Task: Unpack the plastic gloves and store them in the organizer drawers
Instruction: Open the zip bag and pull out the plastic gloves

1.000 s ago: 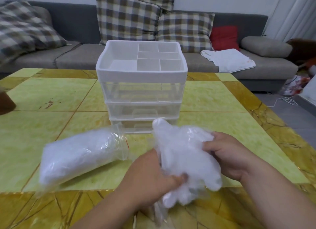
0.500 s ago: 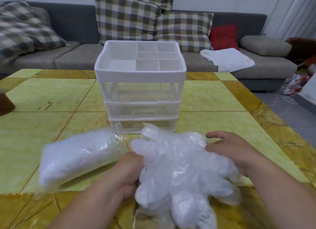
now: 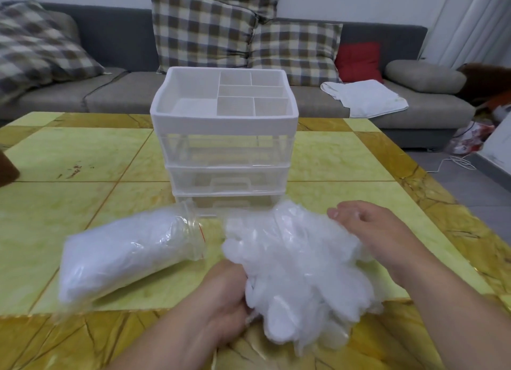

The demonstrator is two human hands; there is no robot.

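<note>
Plastic gloves (image 3: 298,273) bunched, long axis toward the person; left hand (image 3: 224,300) grips them, right hand (image 3: 381,237) lies flat on them

This is a living room in a home. A long grey sofa (image 3: 124,38) runs along the white back wall, piled with brown-and-cream checked cushions (image 3: 201,27), a red cushion (image 3: 358,60) and a crumpled white cloth (image 3: 365,98). In front of it stands a low table (image 3: 69,154) with a glossy yellow-green marble pattern. A pale curtain (image 3: 475,18) hangs at the right, above a grey tiled floor (image 3: 470,187) where a white cable (image 3: 453,162) lies loose.
</note>
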